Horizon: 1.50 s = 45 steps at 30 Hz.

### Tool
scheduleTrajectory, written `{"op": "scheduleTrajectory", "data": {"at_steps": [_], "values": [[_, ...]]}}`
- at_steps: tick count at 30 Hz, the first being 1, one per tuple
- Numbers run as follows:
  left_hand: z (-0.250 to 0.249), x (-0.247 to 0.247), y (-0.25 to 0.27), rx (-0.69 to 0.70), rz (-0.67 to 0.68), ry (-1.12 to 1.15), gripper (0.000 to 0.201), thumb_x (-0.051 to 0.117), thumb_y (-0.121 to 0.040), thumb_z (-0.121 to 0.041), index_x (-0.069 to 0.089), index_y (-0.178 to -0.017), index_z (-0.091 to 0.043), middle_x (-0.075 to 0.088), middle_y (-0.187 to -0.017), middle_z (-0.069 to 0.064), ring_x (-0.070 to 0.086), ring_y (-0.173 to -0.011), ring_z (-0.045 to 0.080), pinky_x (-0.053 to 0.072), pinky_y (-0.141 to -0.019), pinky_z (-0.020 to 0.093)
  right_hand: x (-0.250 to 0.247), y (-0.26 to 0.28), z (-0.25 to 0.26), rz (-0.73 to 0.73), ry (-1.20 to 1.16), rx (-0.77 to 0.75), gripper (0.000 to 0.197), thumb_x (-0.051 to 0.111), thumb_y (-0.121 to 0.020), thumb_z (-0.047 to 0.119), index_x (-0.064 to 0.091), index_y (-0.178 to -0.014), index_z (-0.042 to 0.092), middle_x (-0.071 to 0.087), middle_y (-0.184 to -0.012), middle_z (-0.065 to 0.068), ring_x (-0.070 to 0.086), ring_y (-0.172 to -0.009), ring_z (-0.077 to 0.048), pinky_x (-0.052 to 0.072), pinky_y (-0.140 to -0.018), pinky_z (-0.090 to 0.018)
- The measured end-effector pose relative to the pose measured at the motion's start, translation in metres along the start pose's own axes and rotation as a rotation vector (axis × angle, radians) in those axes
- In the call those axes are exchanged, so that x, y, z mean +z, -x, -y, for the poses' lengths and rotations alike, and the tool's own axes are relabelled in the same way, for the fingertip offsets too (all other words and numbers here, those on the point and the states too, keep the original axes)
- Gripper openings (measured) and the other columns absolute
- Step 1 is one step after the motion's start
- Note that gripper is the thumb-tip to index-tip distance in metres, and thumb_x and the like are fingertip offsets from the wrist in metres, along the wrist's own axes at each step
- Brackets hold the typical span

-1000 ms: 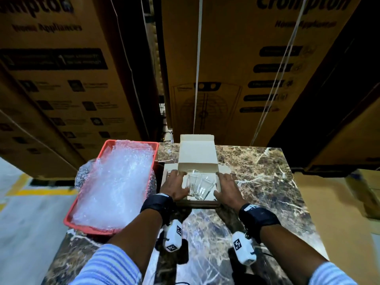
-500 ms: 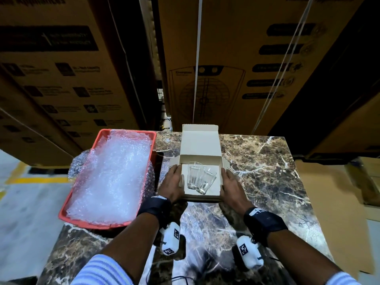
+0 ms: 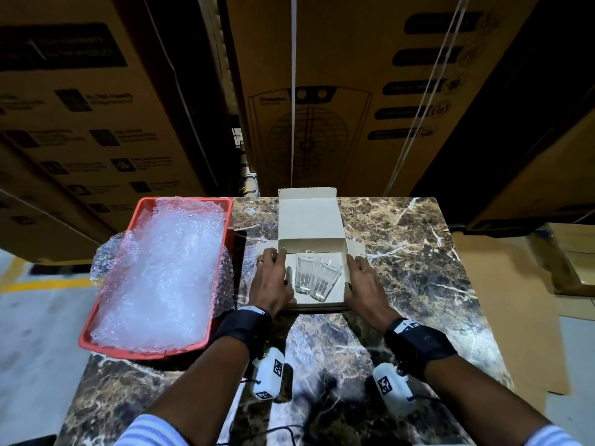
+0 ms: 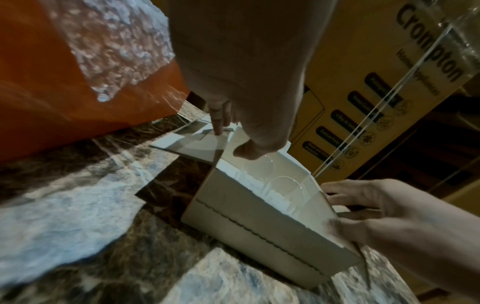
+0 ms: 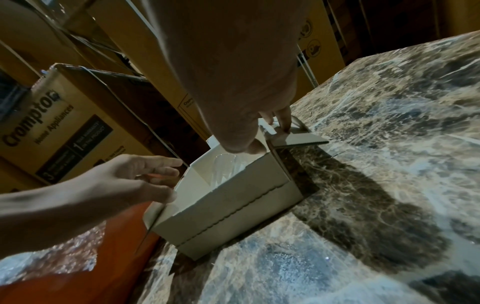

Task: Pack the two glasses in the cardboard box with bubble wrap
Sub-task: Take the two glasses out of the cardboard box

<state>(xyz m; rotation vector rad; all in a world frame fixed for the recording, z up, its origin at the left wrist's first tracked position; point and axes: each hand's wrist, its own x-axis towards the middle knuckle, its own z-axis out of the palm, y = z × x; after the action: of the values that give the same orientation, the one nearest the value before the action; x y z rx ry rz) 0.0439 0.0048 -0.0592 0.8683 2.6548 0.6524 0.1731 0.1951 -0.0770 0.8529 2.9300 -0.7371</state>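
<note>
Left hand (image 3: 269,284) and right hand (image 3: 365,284) both rest flat, fingers loose, on the side walls of the open cardboard box (image 3: 310,226); two glasses (image 3: 314,280) inside, unwrapped, leaning together; bubble wrap (image 3: 161,278) heaped in the red tray (image 3: 91,320) just left, all on the marble table (image 3: 418,268).

The box (image 3: 311,226) is matt pale cardboard; the two glasses (image 3: 314,280) in it are clear ribbed glass. Crinkly, shiny bubble wrap (image 3: 161,272) fills a smooth red plastic tray (image 3: 141,207) on the polished, veined marble table (image 3: 418,268).
</note>
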Motion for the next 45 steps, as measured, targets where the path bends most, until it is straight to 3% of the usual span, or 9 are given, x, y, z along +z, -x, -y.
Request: {"op": "scheduleTrajectory", "data": {"at_steps": [3, 10, 18, 21, 23, 27, 34, 40, 45], "values": [[-0.005, -0.003, -0.006, -0.039, 0.009, 0.032, 0.075, 0.071, -0.088, 0.000, 0.035, -0.154, -0.009, 0.040, -0.141, 0.014, 0.046, -0.125, 0.031, 0.045, -0.102, 0.035, 0.001, -0.003, 0.005, 0.004, -0.035, 0.017, 0.085, 0.053, -0.081, -0.017, 0.026, -0.159, 0.005, 0.036, -0.156, -0.023, 0.057, -0.120, -0.033, 0.055, -0.099, -0.036], [0.002, -0.010, -0.021, -0.039, -0.031, 0.114, 0.062, 0.061, -0.086, 0.006, 0.048, -0.146, 0.000, 0.047, -0.135, 0.022, 0.046, -0.125, 0.039, 0.044, -0.106, 0.046, -0.002, -0.016, 0.019, 0.006, -0.083, -0.004, 0.082, 0.047, -0.083, -0.023, 0.025, -0.158, 0.001, 0.031, -0.159, -0.023, 0.044, -0.138, -0.035, 0.041, -0.113, -0.035], [0.008, -0.018, -0.044, -0.038, -0.050, 0.130, 0.064, 0.061, -0.083, 0.010, 0.050, -0.145, 0.000, 0.049, -0.134, 0.021, 0.047, -0.126, 0.037, 0.043, -0.107, 0.039, -0.007, -0.042, 0.020, -0.004, -0.079, -0.049, 0.083, 0.050, -0.079, -0.021, 0.030, -0.157, 0.002, 0.040, -0.151, -0.021, 0.052, -0.126, -0.034, 0.051, -0.105, -0.038], [0.007, -0.020, -0.051, -0.016, -0.068, 0.072, 0.062, 0.069, -0.085, 0.001, 0.051, -0.144, -0.004, 0.050, -0.134, 0.018, 0.049, -0.122, 0.035, 0.047, -0.103, 0.043, -0.011, -0.044, 0.024, 0.019, -0.031, -0.034, 0.074, 0.053, -0.085, -0.013, 0.033, -0.155, 0.001, 0.037, -0.149, -0.022, 0.053, -0.122, -0.036, 0.055, -0.101, -0.042], [0.006, -0.020, -0.057, 0.005, -0.072, 0.029, 0.066, 0.074, -0.084, -0.006, 0.051, -0.145, -0.011, 0.050, -0.139, 0.012, 0.050, -0.123, 0.032, 0.048, -0.101, 0.042, -0.013, -0.046, 0.030, -0.005, 0.051, -0.029, 0.064, 0.055, -0.090, -0.002, 0.039, -0.152, 0.003, 0.036, -0.150, -0.020, 0.046, -0.128, -0.035, 0.052, -0.104, -0.043], [-0.002, -0.017, -0.078, 0.176, -0.027, -0.041, 0.064, 0.073, -0.088, -0.016, 0.051, -0.148, -0.014, 0.052, -0.146, 0.011, 0.049, -0.130, 0.033, 0.039, -0.110, 0.046, -0.013, -0.060, 0.047, 0.010, 0.091, -0.131, 0.050, 0.056, -0.098, 0.015, 0.045, -0.146, 0.008, 0.037, -0.152, -0.014, 0.043, -0.132, -0.028, 0.050, -0.105, -0.041], [-0.005, -0.006, -0.097, 0.158, 0.131, -0.299, 0.074, 0.070, -0.092, -0.030, 0.035, -0.157, -0.025, 0.042, -0.156, 0.005, 0.041, -0.139, 0.030, 0.023, -0.111, 0.043, 0.001, -0.077, 0.063, 0.169, 0.266, -0.089, 0.061, 0.055, -0.099, 0.028, 0.031, -0.153, 0.011, 0.051, -0.139, -0.015, 0.059, -0.118, -0.038, 0.053, -0.090, -0.044], [0.002, -0.009, -0.097, 0.172, 0.092, -0.254, 0.063, 0.067, -0.092, -0.017, 0.045, -0.150, -0.021, 0.047, -0.145, 0.009, 0.039, -0.135, 0.031, 0.022, -0.104, 0.042, 0.004, -0.081, 0.059, 0.134, 0.063, -0.066, 0.048, 0.063, -0.098, 0.020, 0.046, -0.141, 0.010, 0.054, -0.130, -0.015, 0.061, -0.108, -0.033, 0.055, -0.093, -0.044], [0.014, -0.008, -0.093, 0.295, 0.028, -0.003, 0.054, 0.073, -0.079, -0.001, 0.063, -0.131, -0.014, 0.059, -0.126, 0.013, 0.054, -0.114, 0.035, 0.030, -0.097, 0.044, -0.013, -0.083, 0.054, 0.102, -0.068, 0.013, 0.032, 0.071, -0.093, 0.012, 0.058, -0.122, 0.009, 0.057, -0.120, -0.010, 0.063, -0.090, -0.021, 0.060, -0.078, -0.030]]}}
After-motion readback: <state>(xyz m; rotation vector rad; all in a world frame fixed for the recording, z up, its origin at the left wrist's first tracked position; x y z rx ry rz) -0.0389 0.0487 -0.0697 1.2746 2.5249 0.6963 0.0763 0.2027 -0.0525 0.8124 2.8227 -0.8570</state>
